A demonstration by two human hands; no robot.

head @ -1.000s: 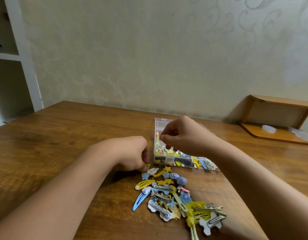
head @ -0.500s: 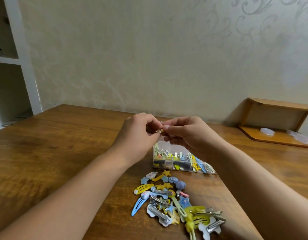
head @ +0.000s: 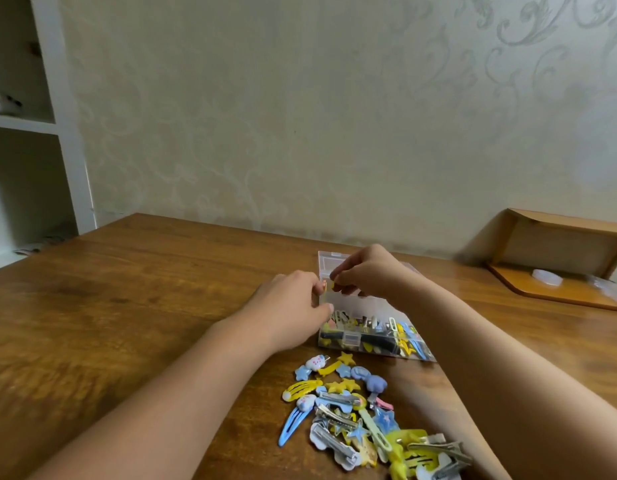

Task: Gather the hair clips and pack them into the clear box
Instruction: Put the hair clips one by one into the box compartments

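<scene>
A clear box (head: 372, 342) lies open on the wooden table, with several yellow, blue and metal hair clips inside. In front of it lies a loose pile of hair clips (head: 352, 410) in yellow, blue and silver. My right hand (head: 369, 271) hovers over the box's left end and pinches a small yellow hair clip (head: 333, 286) between thumb and fingers. My left hand (head: 293, 306) rests against the box's left wall, fingertips touching its edge.
The wooden table (head: 144, 306) stretches left and toward me. A small wooden shelf (head: 559, 265) with clear lids on it stands at the back right. A white shelving unit (head: 33, 126) stands at the left, past the table's edge.
Both hands held a small clip together above the box. Now the right hand alone has it lower over the box's left end, and the left hand has dropped to the box's side.
</scene>
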